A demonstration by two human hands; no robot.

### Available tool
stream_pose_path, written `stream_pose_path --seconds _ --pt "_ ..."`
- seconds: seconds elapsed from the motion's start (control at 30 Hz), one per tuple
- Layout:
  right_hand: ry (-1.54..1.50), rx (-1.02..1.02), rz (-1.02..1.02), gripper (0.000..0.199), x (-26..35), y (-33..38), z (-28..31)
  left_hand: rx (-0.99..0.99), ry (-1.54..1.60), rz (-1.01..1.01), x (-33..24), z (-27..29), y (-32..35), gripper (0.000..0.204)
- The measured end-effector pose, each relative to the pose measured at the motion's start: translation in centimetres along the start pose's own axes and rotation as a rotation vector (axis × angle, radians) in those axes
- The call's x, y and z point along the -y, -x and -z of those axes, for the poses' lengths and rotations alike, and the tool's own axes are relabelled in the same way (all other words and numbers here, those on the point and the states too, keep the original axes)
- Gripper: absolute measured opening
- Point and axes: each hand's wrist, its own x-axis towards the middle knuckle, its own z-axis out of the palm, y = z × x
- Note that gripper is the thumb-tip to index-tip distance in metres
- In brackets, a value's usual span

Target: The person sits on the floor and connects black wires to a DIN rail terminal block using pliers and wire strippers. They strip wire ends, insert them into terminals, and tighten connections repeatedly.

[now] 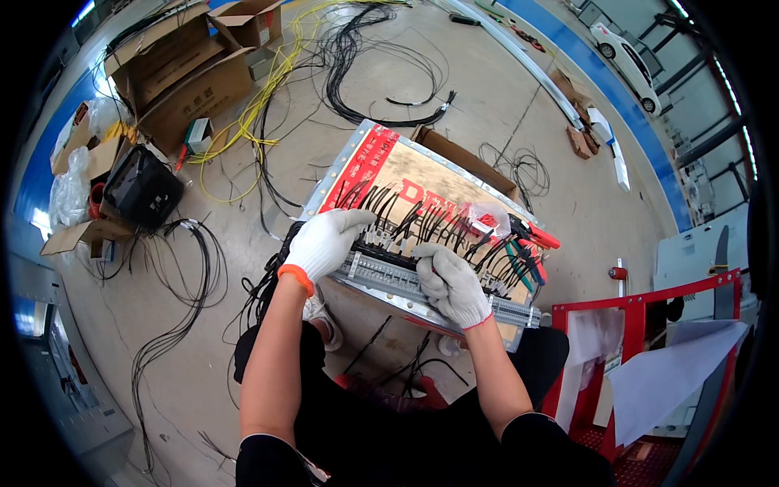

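Left hand (324,242) and right hand (451,284) rest on terminal strip (389,276).

Open brown cardboard boxes (182,77) upper left; black fabric tool bag (142,188) below them. Loose yellow cable coil (256,114) and tangled black cables (365,61) on grey concrete floor (503,105). Red metal frame (649,304) at right, white paper sheets (673,369) against it.

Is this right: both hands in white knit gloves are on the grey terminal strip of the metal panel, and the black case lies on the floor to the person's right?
Not quite. In the head view the black case lies to the person's left, beside the brown cardboard boxes. Both white-gloved hands, left hand and right hand, are on the grey terminal strip.
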Motion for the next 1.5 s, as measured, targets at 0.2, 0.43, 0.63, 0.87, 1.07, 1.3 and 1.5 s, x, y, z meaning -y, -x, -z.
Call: stream_pose_path --seconds 0.2,0.43,0.63,0.87,1.07,1.3,1.5 --pt "0.106 -0.003 0.024 0.034 -0.2 0.0 -0.4 0.017 -0.166 -0.069 -0.3 0.1 0.5 0.030" --pt "0.091 -0.017 0.031 0.025 -0.1 0.4 -0.8 -0.035 0.102 0.160 -1.0 1.6 0.7 0.022" --pt "0.146 -0.028 0.035 0.023 -0.1 0.5 -1.6 -0.190 -0.045 0.104 -0.2 0.7 0.8 0.033" --pt "0.809 -0.034 0.082 0.023 0.4 -1.8 -5.0 -0.270 -0.186 0.051 -0.9 -0.2 0.2 0.034" --pt "1.530 -0.212 0.632 0.022 -3.0 -5.2 -6.8 -0.092 -0.148 0.090 0.7 0.2 -1.2 0.040" --pt "1.718 -0.351 0.833 0.023 -4.5 -5.6 -6.2 -0.018 -0.292 0.169 -0.1 -0.5 -2.1 0.044" --pt "1.726 -0.363 0.764 0.024 -4.3 -5.7 -6.2 -0.122 -0.013 0.089 1.9 -1.5 -2.4 0.036"
